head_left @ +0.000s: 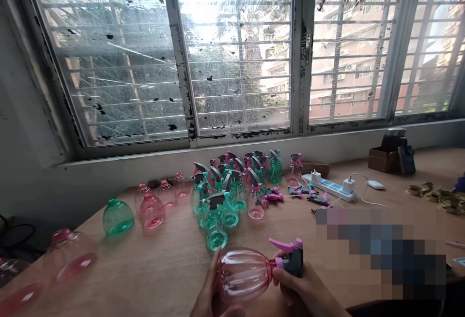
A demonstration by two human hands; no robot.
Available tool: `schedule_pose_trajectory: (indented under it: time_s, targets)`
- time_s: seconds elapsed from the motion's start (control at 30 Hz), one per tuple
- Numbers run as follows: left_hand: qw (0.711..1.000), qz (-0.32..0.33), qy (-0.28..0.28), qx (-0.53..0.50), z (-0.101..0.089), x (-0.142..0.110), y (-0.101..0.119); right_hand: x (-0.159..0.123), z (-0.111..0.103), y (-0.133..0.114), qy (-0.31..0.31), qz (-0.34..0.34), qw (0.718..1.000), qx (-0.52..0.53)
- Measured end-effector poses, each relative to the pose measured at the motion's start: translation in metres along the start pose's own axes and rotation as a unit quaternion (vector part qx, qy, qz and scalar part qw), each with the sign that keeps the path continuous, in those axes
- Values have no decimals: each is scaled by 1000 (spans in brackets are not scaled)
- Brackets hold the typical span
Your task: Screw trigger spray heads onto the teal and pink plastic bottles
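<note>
A clear pink spray bottle (243, 274) lies sideways between my hands, low in the head view. My left hand (210, 288) is wrapped round its base end. At the neck, my right hand (300, 283) grips the pink collar below the black spray head (295, 259) with its pink trigger. Whether the collar is fully screwed down I cannot tell. Just beyond stands a group of green and pink bottles with spray heads on, the nearest a green spray bottle (217, 227). Several loose spray heads (305, 190) lie to the right of that group.
Bottles without heads stand at left, among them a green bottle (118, 218) and a large pink bottle (70, 254). Toward the back right are a white power strip (332, 187), a charger cable, a cardboard box (381, 160) and gold-coloured pieces (452, 202). A pixelated patch hides the right side.
</note>
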State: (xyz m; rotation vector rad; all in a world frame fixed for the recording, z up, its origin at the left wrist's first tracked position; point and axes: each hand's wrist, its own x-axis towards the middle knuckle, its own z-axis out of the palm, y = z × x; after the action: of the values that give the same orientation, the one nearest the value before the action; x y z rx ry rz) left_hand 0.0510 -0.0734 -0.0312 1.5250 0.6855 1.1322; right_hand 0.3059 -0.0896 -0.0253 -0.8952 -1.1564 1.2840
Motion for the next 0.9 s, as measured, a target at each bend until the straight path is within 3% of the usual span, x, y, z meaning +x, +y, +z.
schedule_pose_trajectory:
  time_s: [0.17, 0.53, 0.9]
  targets:
    - [999, -33, -5, -10, -1, -3, 11, -1, 1, 2, 8, 14, 1000, 13]
    - [996, 7, 17, 88, -1, -1, 14, -1, 0, -1, -7, 4, 1000, 13]
    - [999, -30, 15, -3, 0, -4, 11, -1, 1, -1, -7, 11, 1000, -4]
